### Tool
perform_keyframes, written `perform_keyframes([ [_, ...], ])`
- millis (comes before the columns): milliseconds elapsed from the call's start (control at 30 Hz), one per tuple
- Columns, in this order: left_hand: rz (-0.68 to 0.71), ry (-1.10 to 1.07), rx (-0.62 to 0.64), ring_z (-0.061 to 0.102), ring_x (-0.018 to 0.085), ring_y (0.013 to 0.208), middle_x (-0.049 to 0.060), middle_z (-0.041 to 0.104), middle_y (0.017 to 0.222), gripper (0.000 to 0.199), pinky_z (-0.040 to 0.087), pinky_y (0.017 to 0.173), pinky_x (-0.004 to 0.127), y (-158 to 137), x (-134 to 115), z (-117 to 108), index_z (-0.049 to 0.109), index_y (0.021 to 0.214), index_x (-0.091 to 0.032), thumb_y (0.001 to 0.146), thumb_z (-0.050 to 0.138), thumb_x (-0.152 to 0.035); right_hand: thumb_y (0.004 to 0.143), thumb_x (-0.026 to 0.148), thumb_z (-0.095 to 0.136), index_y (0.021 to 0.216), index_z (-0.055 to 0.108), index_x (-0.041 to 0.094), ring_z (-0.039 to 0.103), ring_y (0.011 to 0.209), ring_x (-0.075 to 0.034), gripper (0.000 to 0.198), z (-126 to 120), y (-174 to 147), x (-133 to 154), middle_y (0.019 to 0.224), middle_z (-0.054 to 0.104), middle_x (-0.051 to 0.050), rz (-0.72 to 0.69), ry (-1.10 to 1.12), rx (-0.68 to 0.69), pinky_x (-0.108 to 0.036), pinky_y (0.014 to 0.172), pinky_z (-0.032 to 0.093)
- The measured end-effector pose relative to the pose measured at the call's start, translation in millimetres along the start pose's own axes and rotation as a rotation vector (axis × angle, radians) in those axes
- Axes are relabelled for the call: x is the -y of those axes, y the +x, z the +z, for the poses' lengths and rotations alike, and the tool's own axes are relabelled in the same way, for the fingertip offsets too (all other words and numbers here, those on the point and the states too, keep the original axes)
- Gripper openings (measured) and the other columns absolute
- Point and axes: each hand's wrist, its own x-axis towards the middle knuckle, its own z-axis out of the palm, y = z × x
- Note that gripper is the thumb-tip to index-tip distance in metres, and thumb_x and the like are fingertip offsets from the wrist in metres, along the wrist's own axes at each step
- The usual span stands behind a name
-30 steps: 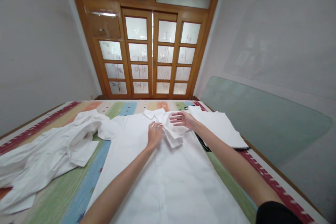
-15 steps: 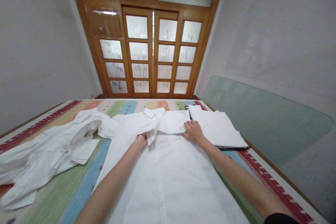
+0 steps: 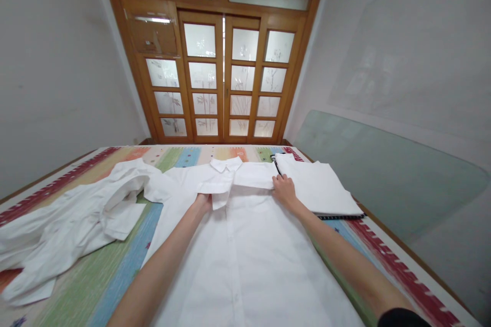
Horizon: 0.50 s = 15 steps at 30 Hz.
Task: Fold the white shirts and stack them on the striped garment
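Observation:
A white collared shirt [image 3: 261,255] lies buttoned side up in front of me, its collar [image 3: 226,164] at the far end. Its right sleeve [image 3: 253,174] is folded inward across the chest. My left hand [image 3: 204,203] holds the end of that sleeve near the button line, the fingers mostly hidden under the cloth. At the folded shoulder edge, my right hand [image 3: 284,191] pinches the fabric with curled fingers.
A crumpled white shirt [image 3: 72,219] lies on the left, touching the other sleeve. Folded white garments [image 3: 318,186] with a black patterned edge sit at the right. All rest on a striped cloth [image 3: 99,271]. Wooden glazed doors [image 3: 223,76] stand beyond, walls on both sides.
My left hand has shifted slightly left with the sleeve end, which now lies flatter and straighter. My right hand has moved a little to the right along the folded edge.

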Motion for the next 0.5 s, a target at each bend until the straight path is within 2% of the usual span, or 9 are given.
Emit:
perform_keyframes([
  [133, 0.065, 0.007, 0.005, 0.072, 0.024, 0.078, 0.007, 0.076, 0.086, 0.031, 0.059, 0.074, 0.037, -3, 0, 5, 0.067, 0.11, -0.014, 0.08, 0.06, -0.02, 0.083, 0.007, 0.052, 0.106, 0.062, 0.012, 0.058, 0.094, -0.027, 0.025, 3, 4, 5, 0.105, 0.062, -0.019, 0.003, -0.009, -0.002, -0.033, 0.072, 0.042],
  [267, 0.137, -0.03, 0.065, 0.071, 0.024, 0.088, 0.007, 0.076, 0.094, 0.031, 0.058, 0.081, 0.036, -6, -6, 23, 0.067, 0.112, -0.016, 0.081, 0.062, -0.022, 0.086, 0.006, 0.047, 0.105, 0.062, 0.012, 0.059, 0.095, -0.028, 0.025, 5, 7, 9, 0.1, 0.064, -0.02, -0.026, -0.011, -0.02, -0.034, 0.075, 0.042],
  [500, 0.229, -0.11, 0.389, 0.064, 0.029, 0.11, 0.01, 0.073, 0.108, 0.032, 0.052, 0.093, 0.042, -23, -12, 92, 0.065, 0.115, -0.017, 0.085, 0.059, -0.026, 0.084, 0.005, 0.045, 0.121, 0.051, 0.01, 0.063, 0.089, -0.024, 0.038, 5, 7, 13, 0.098, 0.067, -0.015, 0.12, 0.121, -0.008, -0.03, 0.072, 0.043],
])
